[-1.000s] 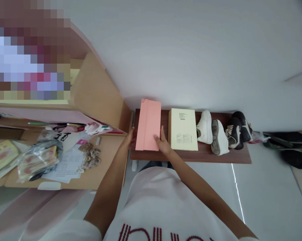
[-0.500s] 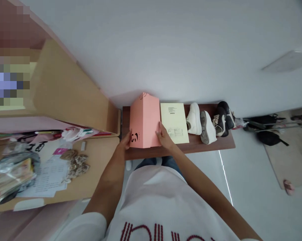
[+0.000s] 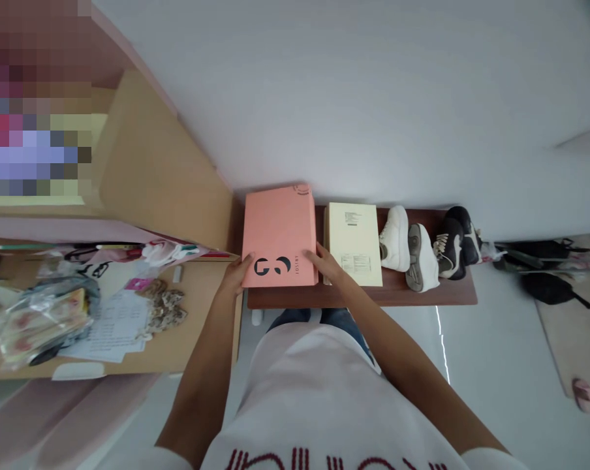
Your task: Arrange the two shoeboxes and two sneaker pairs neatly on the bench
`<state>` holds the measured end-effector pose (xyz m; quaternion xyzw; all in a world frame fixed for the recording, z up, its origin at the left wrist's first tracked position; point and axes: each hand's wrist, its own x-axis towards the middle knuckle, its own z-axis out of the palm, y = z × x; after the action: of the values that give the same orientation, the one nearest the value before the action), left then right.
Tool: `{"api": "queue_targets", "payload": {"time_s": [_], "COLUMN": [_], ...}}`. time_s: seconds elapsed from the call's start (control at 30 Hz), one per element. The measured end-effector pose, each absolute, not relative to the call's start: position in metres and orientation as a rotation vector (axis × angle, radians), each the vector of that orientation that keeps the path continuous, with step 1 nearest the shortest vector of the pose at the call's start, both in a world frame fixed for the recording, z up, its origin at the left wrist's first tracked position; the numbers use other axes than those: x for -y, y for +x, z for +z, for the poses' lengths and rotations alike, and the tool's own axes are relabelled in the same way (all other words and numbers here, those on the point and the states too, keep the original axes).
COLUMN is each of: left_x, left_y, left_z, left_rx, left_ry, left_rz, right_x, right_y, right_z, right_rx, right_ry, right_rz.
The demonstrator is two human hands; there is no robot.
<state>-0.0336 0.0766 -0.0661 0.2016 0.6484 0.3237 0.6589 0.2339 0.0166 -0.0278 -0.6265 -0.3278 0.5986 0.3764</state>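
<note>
Item 1: salmon-pink flat box (image 3: pixel 279 238), sitting at L end of dark wood shelf (image 3: pixel 397 297). We're holding it w/ both hands: L hand (image 3: pixel 235 274) gripping its L edge, R hand (image 3: pixel 326 263) its R edge, fingers (image 3: pixel 310 256) bent closed on the card. Cream folder (image 3: pixel 352 245) lying just beside; white sneakers (image 3: pixel 408 248), black sneakers (image 3: pixel 455 245) standing toward R end.

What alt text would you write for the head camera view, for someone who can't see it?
The left hand and right hand hold a pink box with a black logo, resting on a dark wooden shelf. Beside it lie a cream box, then white sneakers and black sneakers.
</note>
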Motion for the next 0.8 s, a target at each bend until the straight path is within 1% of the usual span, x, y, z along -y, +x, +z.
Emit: {"api": "queue_targets", "payload": {"time_s": [0.2,0.5,0.7,0.8], "left_x": [-0.081,-0.086,-0.093,-0.097], "left_y": [-0.030,-0.029,-0.028,-0.028], "left_z": [-0.072,-0.082,-0.084,-0.076], "left_rx": [-1.548,-1.517,-1.531,-1.586], "left_ry": [0.589,0.588,0.589,0.681], "left_rz": [0.752,0.735,0.694,0.661], "right_x": [-0.025,-0.031,-0.039,-0.037], "right_y": [0.228,0.227,0.227,0.230], "right_z": [-0.050,-0.065,-0.069,-0.069], "right_rx": [0.598,0.459,0.483,0.650], "right_ry": [-1.633,-1.690,-1.743,-1.763], "right_rz": [1.610,1.674,1.718,1.622]}}
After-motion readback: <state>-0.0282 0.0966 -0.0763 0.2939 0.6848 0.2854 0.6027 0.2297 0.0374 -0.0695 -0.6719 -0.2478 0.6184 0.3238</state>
